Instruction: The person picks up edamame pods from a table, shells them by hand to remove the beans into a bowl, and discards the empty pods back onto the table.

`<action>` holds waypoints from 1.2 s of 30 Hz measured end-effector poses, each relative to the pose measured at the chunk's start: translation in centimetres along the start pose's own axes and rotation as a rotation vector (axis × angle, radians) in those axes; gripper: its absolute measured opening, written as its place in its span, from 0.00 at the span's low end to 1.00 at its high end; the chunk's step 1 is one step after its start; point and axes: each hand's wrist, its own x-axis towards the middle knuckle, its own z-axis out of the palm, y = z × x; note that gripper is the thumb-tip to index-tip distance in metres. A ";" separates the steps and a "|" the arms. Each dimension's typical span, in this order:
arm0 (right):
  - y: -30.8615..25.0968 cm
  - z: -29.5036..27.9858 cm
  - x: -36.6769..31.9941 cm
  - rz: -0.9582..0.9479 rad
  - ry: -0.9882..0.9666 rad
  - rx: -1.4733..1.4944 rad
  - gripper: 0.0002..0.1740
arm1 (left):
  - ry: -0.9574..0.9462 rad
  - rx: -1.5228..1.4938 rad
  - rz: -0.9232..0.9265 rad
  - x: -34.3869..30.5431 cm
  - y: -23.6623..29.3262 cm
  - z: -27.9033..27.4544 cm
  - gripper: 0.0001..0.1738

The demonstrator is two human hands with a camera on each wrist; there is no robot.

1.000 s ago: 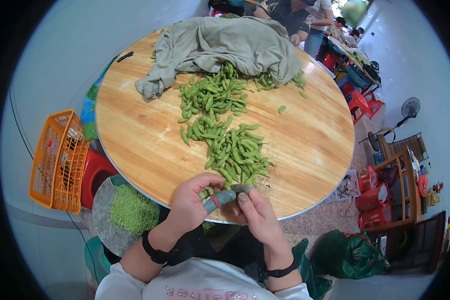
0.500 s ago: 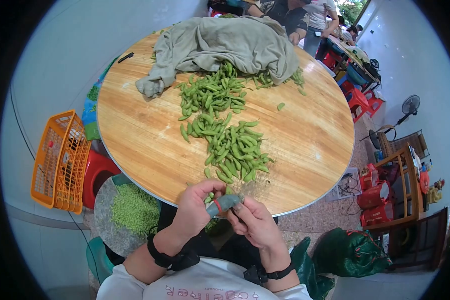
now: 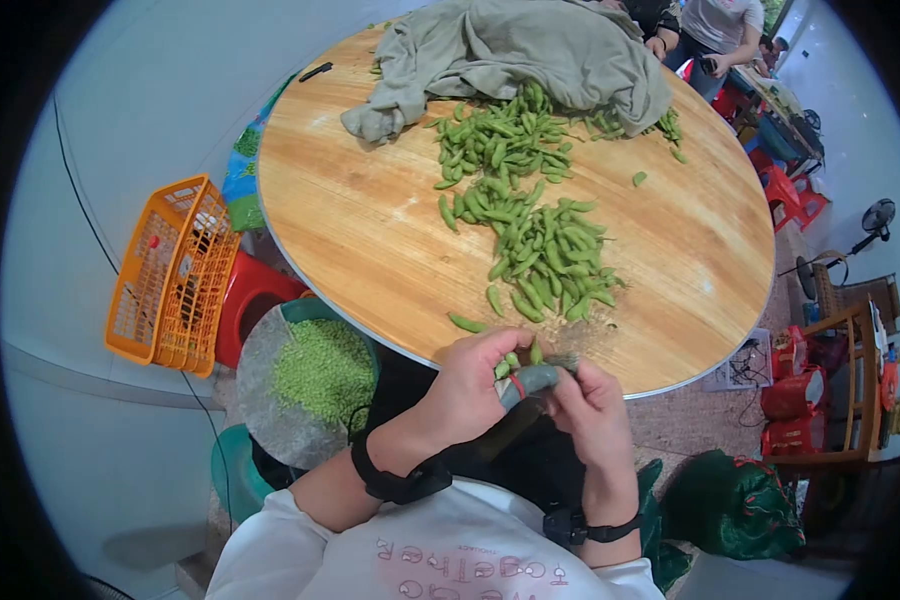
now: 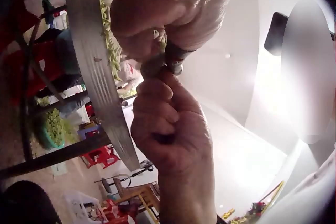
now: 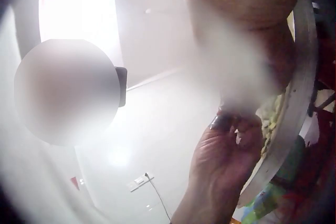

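Note:
In the head view my left hand (image 3: 460,390) holds a few green edamame pods (image 3: 510,365) against its palm, one poking up. A grey-green thumb cover (image 3: 540,377) with a red band sits on that hand. Right at the cover's tip, my right hand (image 3: 595,400) pinches with curled thumb and finger; the pod there is mostly hidden by the fingertips. The left wrist view shows the right hand (image 4: 173,124) with its fingers folded in, meeting the left. Beyond the hands a heap of edamame pods (image 3: 545,250) spreads over the round wooden table (image 3: 350,220).
A grey cloth (image 3: 510,60) covers more pods at the back. Below the table's left edge stands a container of shelled beans (image 3: 320,370), near a red stool (image 3: 255,290) and an orange crate (image 3: 185,345). A green sack (image 3: 730,500) is on the floor at right.
The head view has swung so the table sits farther right and higher. Both hands stay together at the table's near edge. One pod now lies apart beside the left hand.

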 end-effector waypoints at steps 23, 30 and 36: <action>0.4 0.6 0.3 -0.081 -0.111 0.297 0.04 | -0.228 0.280 0.288 -0.9 0.2 -3.2 0.32; 0.2 2.1 0.8 0.047 -0.170 0.684 0.04 | -0.211 -0.315 0.073 -1.5 -1.5 -3.5 0.14; -2.2 1.5 2.5 -0.429 -0.288 -0.623 0.11 | 0.249 -0.643 -0.169 -0.6 -2.2 -6.7 0.07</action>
